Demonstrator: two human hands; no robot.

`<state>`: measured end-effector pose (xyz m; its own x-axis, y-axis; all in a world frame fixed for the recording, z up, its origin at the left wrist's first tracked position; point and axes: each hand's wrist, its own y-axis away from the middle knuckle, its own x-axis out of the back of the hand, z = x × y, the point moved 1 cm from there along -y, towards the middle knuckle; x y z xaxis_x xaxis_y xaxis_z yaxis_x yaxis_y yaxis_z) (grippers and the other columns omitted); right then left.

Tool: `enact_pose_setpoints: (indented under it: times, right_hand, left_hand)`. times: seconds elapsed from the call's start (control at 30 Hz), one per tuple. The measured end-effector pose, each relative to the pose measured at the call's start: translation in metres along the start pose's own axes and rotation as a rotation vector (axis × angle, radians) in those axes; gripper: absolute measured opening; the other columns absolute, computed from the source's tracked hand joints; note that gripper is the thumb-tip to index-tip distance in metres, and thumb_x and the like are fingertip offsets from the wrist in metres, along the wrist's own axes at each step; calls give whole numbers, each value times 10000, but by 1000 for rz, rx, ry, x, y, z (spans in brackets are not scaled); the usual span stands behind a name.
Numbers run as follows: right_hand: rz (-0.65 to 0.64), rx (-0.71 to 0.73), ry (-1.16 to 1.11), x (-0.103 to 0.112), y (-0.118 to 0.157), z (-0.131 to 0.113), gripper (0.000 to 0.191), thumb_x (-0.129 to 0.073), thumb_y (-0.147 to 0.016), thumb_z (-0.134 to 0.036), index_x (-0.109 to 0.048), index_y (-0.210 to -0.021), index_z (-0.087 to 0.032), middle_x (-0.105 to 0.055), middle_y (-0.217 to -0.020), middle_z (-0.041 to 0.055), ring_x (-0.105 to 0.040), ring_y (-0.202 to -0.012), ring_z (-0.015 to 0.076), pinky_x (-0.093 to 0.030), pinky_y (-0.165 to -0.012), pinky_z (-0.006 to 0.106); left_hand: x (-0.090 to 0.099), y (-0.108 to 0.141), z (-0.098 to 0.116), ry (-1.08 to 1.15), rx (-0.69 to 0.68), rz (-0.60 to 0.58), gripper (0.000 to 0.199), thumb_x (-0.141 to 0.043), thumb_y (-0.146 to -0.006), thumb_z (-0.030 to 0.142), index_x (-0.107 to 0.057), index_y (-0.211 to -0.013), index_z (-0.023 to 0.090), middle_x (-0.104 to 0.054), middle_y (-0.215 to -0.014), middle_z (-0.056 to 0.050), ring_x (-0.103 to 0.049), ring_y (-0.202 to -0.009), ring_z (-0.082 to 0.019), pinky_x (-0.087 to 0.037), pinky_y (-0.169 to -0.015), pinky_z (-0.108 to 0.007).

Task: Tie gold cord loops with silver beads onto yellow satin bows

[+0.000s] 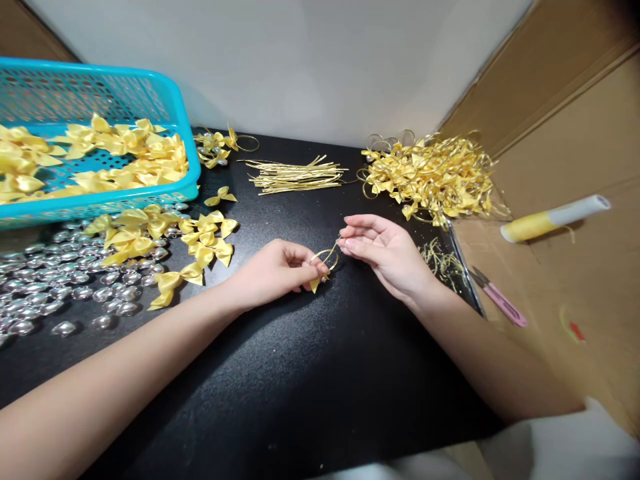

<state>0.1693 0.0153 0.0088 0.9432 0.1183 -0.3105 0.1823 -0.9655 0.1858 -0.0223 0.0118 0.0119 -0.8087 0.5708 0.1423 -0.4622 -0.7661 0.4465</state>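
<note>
My left hand (pixel 290 268) pinches a small yellow ribbon bow (pixel 315 285), most of it hidden behind the thumb and fingers. From that bow a gold wire tie (pixel 336 259) curves up in a loop. The tie's far end is pinched between thumb and fingertips of my right hand (pixel 383 250). A bundle of straight gold wire ties (pixel 300 177) lies beyond both hands. Left of my left hand, loose yellow bows (pixel 205 240) are scattered beside many silver heart-shaped beads (pixel 65 280).
A turquoise basket (pixel 193 153) of bows stands at the back left. Bows with gold loops form a pile (pixel 430 170) at the back right. Wire scraps (pixel 443 260) and pink-handled snips (pixel 503 303) lie right of my right hand, near a yellow-and-white roll (pixel 555 219) on cardboard.
</note>
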Motion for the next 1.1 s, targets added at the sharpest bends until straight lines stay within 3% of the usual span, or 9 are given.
enact_pose_setpoints:
  times: [0.17, 0.33, 0.5, 0.6, 0.77, 0.87, 0.93, 1.1]
  right_hand:
    - [32, -54, 4, 5, -5, 4, 369, -874, -547, -208, -672, -855, -194, -700, -792, -23, -682, -786, 106, -585, -848, 291]
    - [53, 77, 58, 6, -5, -1, 318, -871, -572, -234, -671, -817, -203, -700, -769, -28, -662, -770, 92, -568, -808, 252]
    - [-51, 113, 144, 8, -6, -7, 320, -840, -639, -274, -659, -896, -219, -694, -809, -27, -670, -790, 119, -568, -809, 301]
    - [-91, 214, 324, 9, -3, -16, 210, -790, -702, -240, -663, -866, -206, -702, -857, -9, -668, -833, 127, -547, -825, 297]
    - [-371, 416, 834, -6, 17, -31, 28, -704, -802, -196, -696, -827, -186, -675, -839, 17, -610, -776, 136, -486, -756, 304]
    - [-332, 479, 1217, -14, 25, -28, 152, -706, -818, -231, -710, -958, -172, -663, -901, 56, -565, -842, 187, -425, -776, 354]
    - [-276, 457, 1341, -16, 25, -21, 190, -703, -832, -257, -707, -1005, -178, -659, -931, 64, -547, -874, 203, -393, -783, 362]
    - [-246, 439, 1288, -15, 22, -10, 52, -688, -850, -222, -736, -830, -218, -655, -864, 25, -551, -855, 177, -360, -797, 353]
  left_hand:
    - [4, -1, -2, 33, -18, -41, 274, -658, -781, 398, -719, -821, 133, -631, -653, 4, -512, -569, -77, -391, -516, -176]
    - [9, 1, 0, 79, -34, -91, 201, -649, -791, 324, -690, -898, 158, -616, -693, 21, -505, -584, -75, -383, -504, -167]
    - [8, 2, 2, 63, -42, -127, 218, -644, -803, 320, -685, -956, 169, -614, -748, 17, -517, -626, -82, -380, -493, -159]
    - [8, 2, 2, 48, -37, -121, 214, -642, -805, 327, -680, -942, 167, -611, -755, 18, -509, -627, -80, -373, -488, -154]
    - [7, 3, 4, 52, -42, -93, 167, -645, -785, 307, -664, -848, 154, -555, -657, 35, -456, -562, -70, -341, -459, -157]
    - [5, 3, 5, 70, -38, -71, 148, -641, -771, 284, -628, -836, 151, -533, -620, 45, -438, -536, -67, -327, -448, -160]
    - [5, 3, 5, 86, -34, -61, 174, -644, -759, 273, -604, -880, 155, -544, -618, 48, -452, -534, -72, -333, -445, -161]
    - [3, 2, 3, 116, -37, -33, 295, -643, -723, 243, -538, -991, 175, -566, -624, 53, -474, -527, -85, -337, -418, -159]
